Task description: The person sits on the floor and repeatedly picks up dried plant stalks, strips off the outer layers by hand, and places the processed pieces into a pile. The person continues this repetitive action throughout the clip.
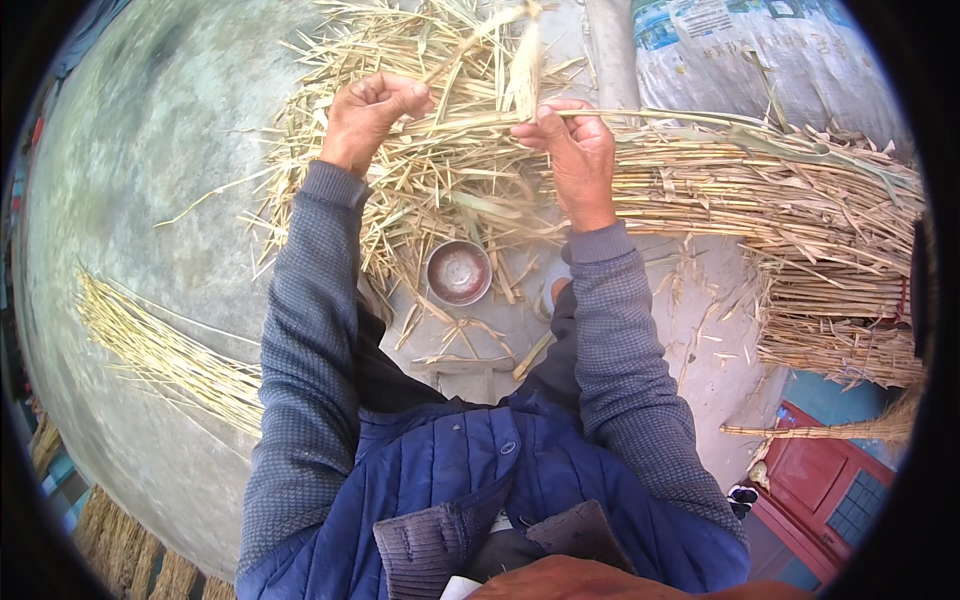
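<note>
My left hand (375, 112) is closed in a pinch, with a dry straw-coloured leaf strip (468, 45) rising from its fingers toward the upper right. At about the same height, my right hand (572, 150) pinches a long thin stalk (660, 116) that runs off to the right. A pale, blurred piece of husk (525, 75) stands just above the right fingertips; whether it is joined to the stalk I cannot tell. Under both hands spreads a loose heap of dry husks (400, 185). A small metal bowl (460, 283) sits at the heap's near edge.
A thick stack of unpeeled stalks (700, 190) lies to the right, below a large white woven sack (770, 75). Thin, pale stalks (170, 350) lie on the concrete floor (150, 180) at left. A broom (820, 432) and a red door (820, 475) appear at lower right.
</note>
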{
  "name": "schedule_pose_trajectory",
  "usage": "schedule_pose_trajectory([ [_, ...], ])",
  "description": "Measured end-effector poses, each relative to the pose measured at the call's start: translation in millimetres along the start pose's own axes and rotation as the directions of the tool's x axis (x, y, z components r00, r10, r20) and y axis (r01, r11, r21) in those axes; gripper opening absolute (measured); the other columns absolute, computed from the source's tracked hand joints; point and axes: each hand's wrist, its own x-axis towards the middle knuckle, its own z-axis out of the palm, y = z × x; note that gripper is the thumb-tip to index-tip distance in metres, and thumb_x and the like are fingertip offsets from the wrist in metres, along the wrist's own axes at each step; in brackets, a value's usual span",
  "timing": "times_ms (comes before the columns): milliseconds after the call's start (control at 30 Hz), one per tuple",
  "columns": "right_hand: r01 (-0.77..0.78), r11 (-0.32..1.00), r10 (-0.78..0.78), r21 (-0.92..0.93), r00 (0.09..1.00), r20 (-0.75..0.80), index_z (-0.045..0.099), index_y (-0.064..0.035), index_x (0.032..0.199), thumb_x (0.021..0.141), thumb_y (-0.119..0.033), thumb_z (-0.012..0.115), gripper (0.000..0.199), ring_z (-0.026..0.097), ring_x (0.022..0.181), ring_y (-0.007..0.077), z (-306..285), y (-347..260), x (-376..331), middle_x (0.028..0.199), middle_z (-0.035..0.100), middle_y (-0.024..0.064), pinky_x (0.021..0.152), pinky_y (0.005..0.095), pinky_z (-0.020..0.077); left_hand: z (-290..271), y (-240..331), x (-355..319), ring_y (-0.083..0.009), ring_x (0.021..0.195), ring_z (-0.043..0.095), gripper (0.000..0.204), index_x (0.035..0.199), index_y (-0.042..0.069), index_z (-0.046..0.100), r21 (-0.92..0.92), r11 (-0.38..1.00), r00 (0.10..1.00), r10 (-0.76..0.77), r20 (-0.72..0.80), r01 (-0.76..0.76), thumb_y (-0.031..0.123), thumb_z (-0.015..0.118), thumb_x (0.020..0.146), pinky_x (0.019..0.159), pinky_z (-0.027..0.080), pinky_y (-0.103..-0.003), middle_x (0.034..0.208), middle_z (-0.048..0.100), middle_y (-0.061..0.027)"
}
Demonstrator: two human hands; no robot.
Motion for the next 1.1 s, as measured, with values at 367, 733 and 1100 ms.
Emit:
schedule_pose_trajectory([
  [367, -0.084, 0.996, 0.083, 0.012, 0.991, 0.108, 0.059, 0.0018, 0.11, 0.1, -0.018, 0.063, 0.022, 0.072, 0.094, 0.0199, 18, 14, 1, 0.102, 0.07, 0.0136, 0.081, 0.0286, 0.0586, 24, -6, -7, -0.0284, 0.09, 0.062, 0.033, 0.101, 0.006, 0.07, 0.637, 0.576, 0.838, 0.497, 0.225, -0.513, 0.036, 0.072, 0.087, 0.082, 0.044, -0.042, 0.091, 0.07, -0.0093],
  [733, -0.116, 0.991, 0.121, 0.063, 0.989, -0.081, 0.058, 0.0074, 0.11, 0.1, -0.017, 0.063, 0.027, 0.072, 0.093, 0.0235, 2, 2, 3, 0.101, 0.071, 0.0201, 0.079, 0.03, 0.0592, -8, 7, -10, -0.024, 0.067, 0.061, 0.028, 0.09, 0.005, 0.072, 0.705, 0.695, 0.984, 0.014, 0.179, -0.138, 0.032, 0.075, 0.085, 0.066, 0.049, -0.037, 0.073, 0.065, -0.0083],
  [1100, -0.069, 0.993, 0.066, 0.091, 0.997, 0.038, 0.062, 0.0046, 0.109, 0.1, -0.018, 0.061, 0.024, 0.073, 0.09, 0.0208, 5, 0, 2, 0.096, 0.072, 0.0142, 0.078, 0.0284, 0.0587, 30, 7, -14, -0.0241, 0.075, 0.065, 0.037, 0.099, 0.001, 0.073, 0.486, 0.841, 0.954, 0.11, 0.277, -0.238, 0.036, 0.077, 0.085, 0.07, 0.051, -0.038, 0.079, 0.069, -0.013],
])
